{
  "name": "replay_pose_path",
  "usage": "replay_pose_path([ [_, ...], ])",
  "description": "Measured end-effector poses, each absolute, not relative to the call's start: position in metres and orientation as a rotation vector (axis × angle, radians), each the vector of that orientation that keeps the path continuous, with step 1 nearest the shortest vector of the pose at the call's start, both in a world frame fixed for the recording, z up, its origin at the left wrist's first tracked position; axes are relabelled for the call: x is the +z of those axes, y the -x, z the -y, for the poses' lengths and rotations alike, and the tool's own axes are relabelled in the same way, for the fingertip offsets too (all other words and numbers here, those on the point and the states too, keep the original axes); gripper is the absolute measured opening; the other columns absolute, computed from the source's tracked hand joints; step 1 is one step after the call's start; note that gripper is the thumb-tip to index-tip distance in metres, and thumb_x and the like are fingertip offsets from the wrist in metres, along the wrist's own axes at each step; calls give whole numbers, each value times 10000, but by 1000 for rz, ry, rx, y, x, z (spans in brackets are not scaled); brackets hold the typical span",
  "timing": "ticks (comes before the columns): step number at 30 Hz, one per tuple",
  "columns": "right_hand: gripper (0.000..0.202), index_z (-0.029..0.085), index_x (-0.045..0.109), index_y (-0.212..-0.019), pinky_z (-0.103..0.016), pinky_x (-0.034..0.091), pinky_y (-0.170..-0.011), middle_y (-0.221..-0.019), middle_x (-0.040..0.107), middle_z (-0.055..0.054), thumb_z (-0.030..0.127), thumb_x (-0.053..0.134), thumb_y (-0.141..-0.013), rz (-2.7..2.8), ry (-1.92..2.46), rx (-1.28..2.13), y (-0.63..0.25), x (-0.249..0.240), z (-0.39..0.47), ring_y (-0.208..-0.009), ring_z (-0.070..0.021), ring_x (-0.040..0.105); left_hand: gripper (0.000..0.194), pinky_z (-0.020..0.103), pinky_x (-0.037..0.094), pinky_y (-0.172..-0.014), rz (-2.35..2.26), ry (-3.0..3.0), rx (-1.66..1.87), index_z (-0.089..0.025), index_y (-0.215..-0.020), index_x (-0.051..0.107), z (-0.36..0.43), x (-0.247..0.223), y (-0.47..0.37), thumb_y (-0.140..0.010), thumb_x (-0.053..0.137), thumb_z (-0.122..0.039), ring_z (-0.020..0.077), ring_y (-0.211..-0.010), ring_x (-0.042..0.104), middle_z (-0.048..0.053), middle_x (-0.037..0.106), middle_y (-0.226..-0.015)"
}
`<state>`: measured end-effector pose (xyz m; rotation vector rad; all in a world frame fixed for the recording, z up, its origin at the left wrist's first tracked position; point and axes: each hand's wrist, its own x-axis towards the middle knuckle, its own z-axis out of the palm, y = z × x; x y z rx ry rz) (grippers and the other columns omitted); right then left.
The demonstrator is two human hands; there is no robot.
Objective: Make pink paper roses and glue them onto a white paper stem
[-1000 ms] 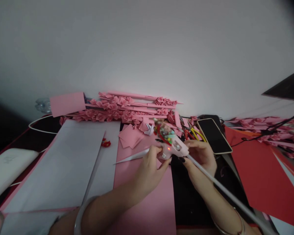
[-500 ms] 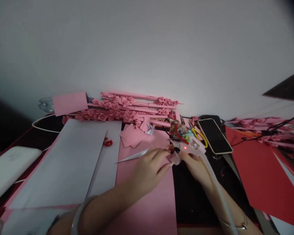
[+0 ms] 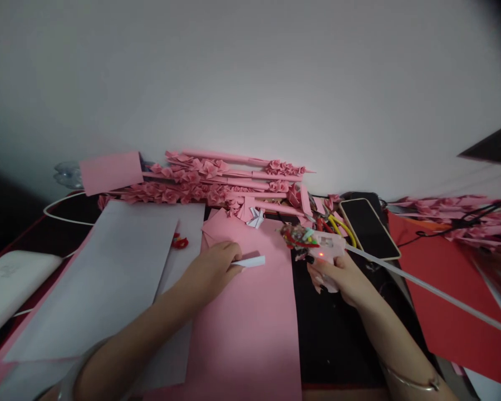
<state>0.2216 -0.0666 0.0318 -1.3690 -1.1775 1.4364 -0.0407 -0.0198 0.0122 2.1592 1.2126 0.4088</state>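
Observation:
My left hand [image 3: 219, 259] is closed around a rolled white paper cone [image 3: 253, 261], whose wider end sticks out to the right over a pink sheet [image 3: 246, 323]. The cone's other end is hidden by the hand. My right hand [image 3: 342, 278] grips a pale pink glue gun [image 3: 328, 250] with a glowing red light, above the dark table mat. Clumps of colourful decoration cover its front, pointing left. A long translucent glue stick [image 3: 426, 285] runs out of its back to the right. The two hands are apart.
Pink paper flowers [image 3: 183, 181] on stems lie along the wall. White sheets [image 3: 96, 278] and a white power bank [image 3: 19, 292] are at left. Yellow-handled pliers [image 3: 343, 229], a phone [image 3: 369, 228] and red sheets [image 3: 451, 301] lie at right. A small folded white paper piece [image 3: 256, 218] sits behind.
My left hand has moved left, away from the glue gun, and the paper cone's wider end now shows on its right. The glue gun has shifted slightly; its glue stick has swung out to the right.

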Motion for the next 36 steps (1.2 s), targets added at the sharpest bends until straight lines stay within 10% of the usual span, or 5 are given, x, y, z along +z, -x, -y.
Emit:
replay_pose_path([
  [36, 275, 170, 501, -929, -207, 411, -324, -467, 422, 99, 387, 600, -793, 1355, 1487, 1599, -224, 25, 71, -342, -71, 374, 222, 246, 291, -560, -948, -1983, 340, -184, -734, 515, 22, 15, 43, -900, 369, -175, 122, -579, 457, -40, 495, -620],
])
